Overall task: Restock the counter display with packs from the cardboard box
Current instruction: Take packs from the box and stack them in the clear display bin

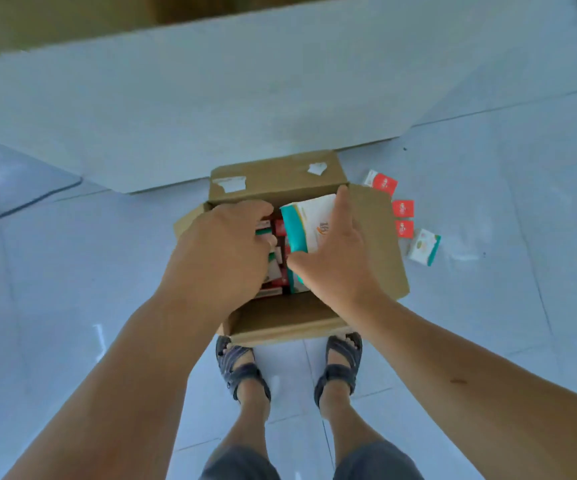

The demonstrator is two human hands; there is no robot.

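An open cardboard box (377, 258) stands on the tiled floor by my feet, filled with several red-and-white and teal-and-white packs. My right hand (332, 258) grips a white pack with a teal edge (306, 220), thumb under it and fingers along its right side, tilted up above the box opening. My left hand (224, 244) reaches into the left side of the box with fingers curled over small red, green and white packs (273, 268); what the fingers hold is hidden.
Three red packs (382, 183) (403, 208) (404, 229) and one white-and-teal pack (424, 246) lie on the floor right of the box. A large white counter surface (245, 98) runs behind the box. A glass panel edge (23, 188) sits at the left.
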